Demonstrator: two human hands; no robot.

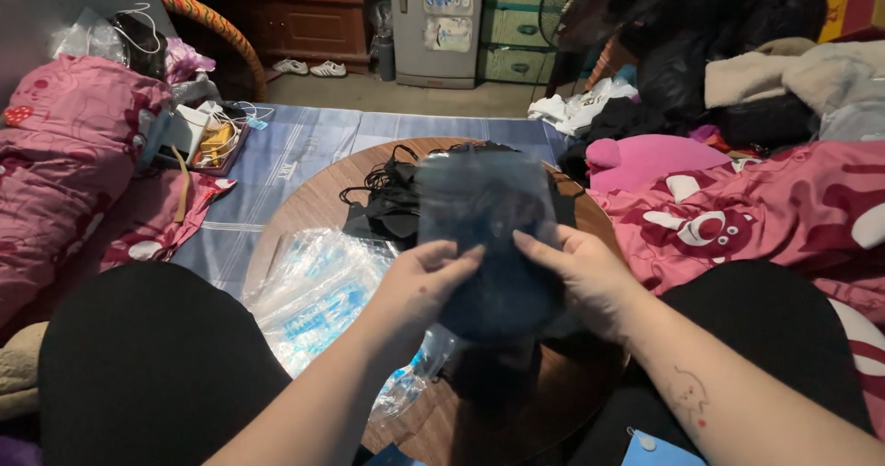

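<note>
Your left hand [426,286] and right hand [583,277] both pinch a clear bag [484,217] with a dark mask inside, above the round table [304,203]; slack grip could drop it onto the bag pile [318,291].

Dim rm: wood dresser [304,10], grey fridge [433,23], fan [560,0].

Two hands [433,282] [576,272], one clear pouch [484,217], one round table [304,203], two white shoes [309,67], one fan [562,0].
</note>
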